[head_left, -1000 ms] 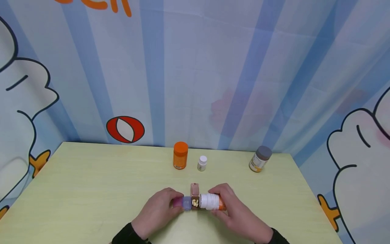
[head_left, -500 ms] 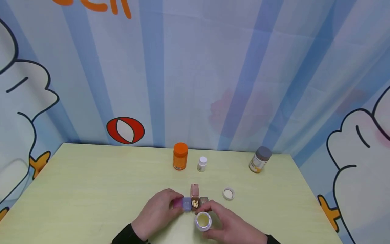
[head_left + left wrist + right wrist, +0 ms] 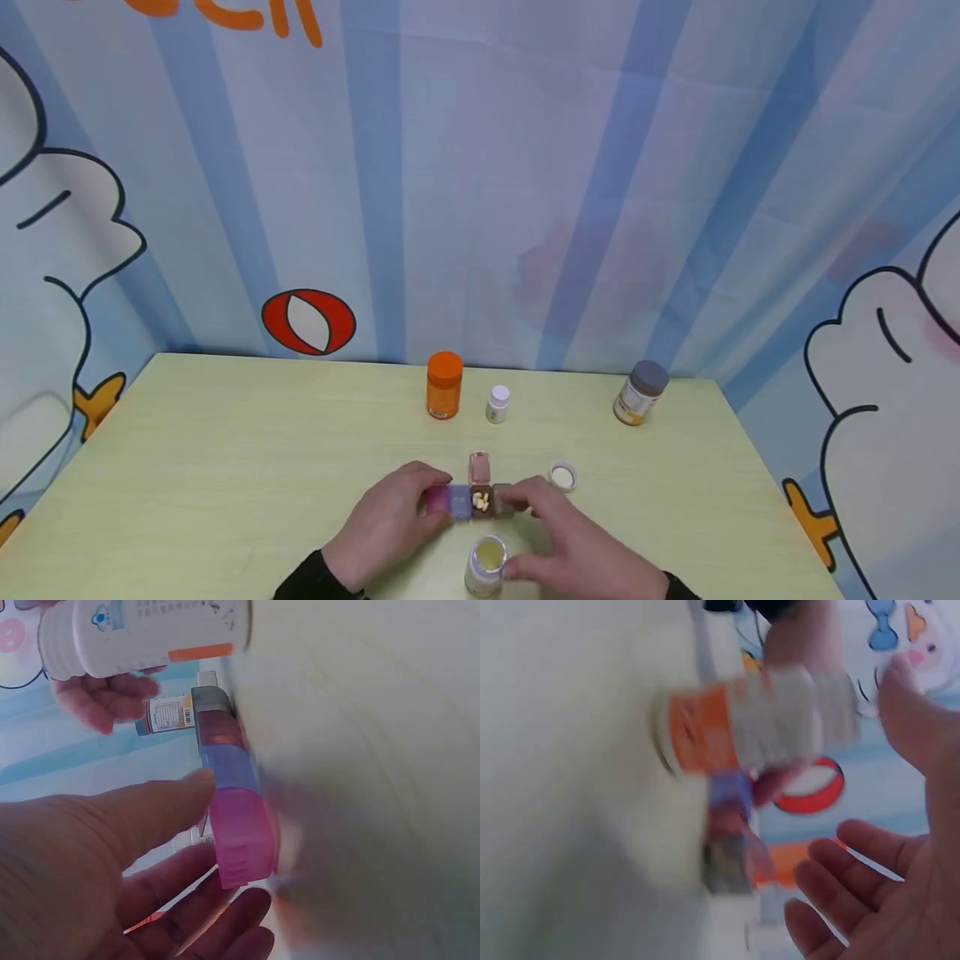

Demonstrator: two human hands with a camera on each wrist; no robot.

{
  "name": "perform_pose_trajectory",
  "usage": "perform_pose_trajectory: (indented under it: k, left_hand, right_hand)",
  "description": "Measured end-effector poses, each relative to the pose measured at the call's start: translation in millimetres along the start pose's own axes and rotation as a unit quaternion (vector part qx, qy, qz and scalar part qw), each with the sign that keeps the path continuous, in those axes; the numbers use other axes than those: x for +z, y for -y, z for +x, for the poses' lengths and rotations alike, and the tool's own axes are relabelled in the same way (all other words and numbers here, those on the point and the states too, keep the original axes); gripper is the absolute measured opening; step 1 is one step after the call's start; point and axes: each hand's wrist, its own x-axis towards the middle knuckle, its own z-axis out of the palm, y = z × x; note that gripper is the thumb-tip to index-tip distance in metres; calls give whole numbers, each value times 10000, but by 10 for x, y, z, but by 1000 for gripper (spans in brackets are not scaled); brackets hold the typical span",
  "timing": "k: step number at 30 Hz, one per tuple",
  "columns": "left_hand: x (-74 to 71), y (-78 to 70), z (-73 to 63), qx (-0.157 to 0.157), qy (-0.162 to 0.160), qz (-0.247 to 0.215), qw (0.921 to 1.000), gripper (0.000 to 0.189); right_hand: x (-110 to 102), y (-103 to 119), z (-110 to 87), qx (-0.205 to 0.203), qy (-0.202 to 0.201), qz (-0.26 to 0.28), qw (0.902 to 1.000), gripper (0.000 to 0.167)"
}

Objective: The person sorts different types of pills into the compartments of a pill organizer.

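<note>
My left hand (image 3: 393, 517) pinches the left end of a small pill organizer (image 3: 461, 503), thumb on one side and fingers on the other. Its sections run pink, blue, reddish brown and grey. The brown section's lid (image 3: 479, 468) stands flipped back, and pale tablets (image 3: 481, 501) lie inside. An uncapped white and orange pill bottle (image 3: 483, 575) stands upright on the table in front of the organizer. Beside it is my right hand (image 3: 577, 542), its fingers spread and apart from the bottle in the right wrist view. In the head view its fingertips overlap the grey section; contact is unclear.
A white cap (image 3: 562, 477) lies on the table (image 3: 285, 450) behind my right hand. Farther back stand an orange bottle (image 3: 444, 385), a tiny white bottle (image 3: 497, 404) and a grey-lidded bottle (image 3: 641, 392). A printed curtain (image 3: 465, 183) hangs behind the table.
My right hand has brought the pill bottle from the organizer's right side to the table in front, let it go, and moved back toward the grey section. The left hand has stayed put.
</note>
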Motion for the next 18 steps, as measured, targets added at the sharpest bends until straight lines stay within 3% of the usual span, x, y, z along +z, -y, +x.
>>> perform_pose_trajectory:
  k: [2,4,6,8,12,15,18]
  left_hand:
    - [-27,-30,-1,-55,-38,-54,10000,42]
    - [-68,-68,2,-12,-20,-234,9997,52]
    - [-110,-107,1,193,188,-631,9976,61]
    - [-127,-149,-10,464,586,-989,9923,69]
    - [-77,-208,-55,857,1490,-1380,9754,72]
    - [-11,-235,-80,779,1934,-1470,9669,65]
    - [41,-255,-91,592,2142,-1682,9604,49]
  right_hand:
    - [-87,-78,0,74,-781,-716,9943,60]
    - [-159,-167,11,386,-1424,-1456,9783,58]
    - [-200,-254,26,736,-1720,-1929,9632,62]
    - [-214,-324,38,989,-1664,-2168,9568,67]
    - [-190,-410,63,1163,-1310,-2370,9556,67]
    - [-166,-432,80,1131,-1243,-2552,9522,55]
    - [-161,-426,82,1123,-1231,-2524,9532,45]
